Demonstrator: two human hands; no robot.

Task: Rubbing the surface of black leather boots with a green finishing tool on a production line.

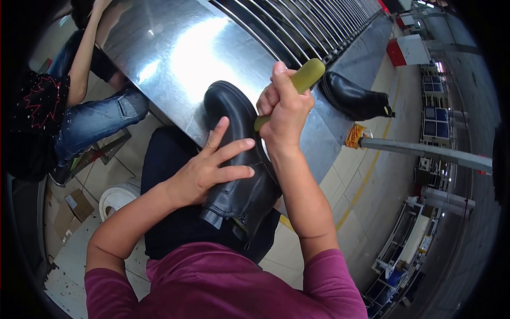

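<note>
A black leather ankle boot [229,103] lies tilted across my lap, its toe over the edge of the metal table. My left hand [197,173] grips it around the shaft and instep, with the fingers spread over the leather. In a closed fist my right hand [286,109] holds an olive-green bar with a rounded end [310,73]. The bar's lower end is against or very close to the boot's side; contact is partly hidden by my fist. A second black boot [350,95] lies on the table to the right.
The shiny metal table [159,50] meets a roller conveyor [297,26] at the far side. A person in jeans [101,119] sits at the left. A metal rail [425,151] with orange wrapping juts in from the right. A white bucket [118,196] stands at my left.
</note>
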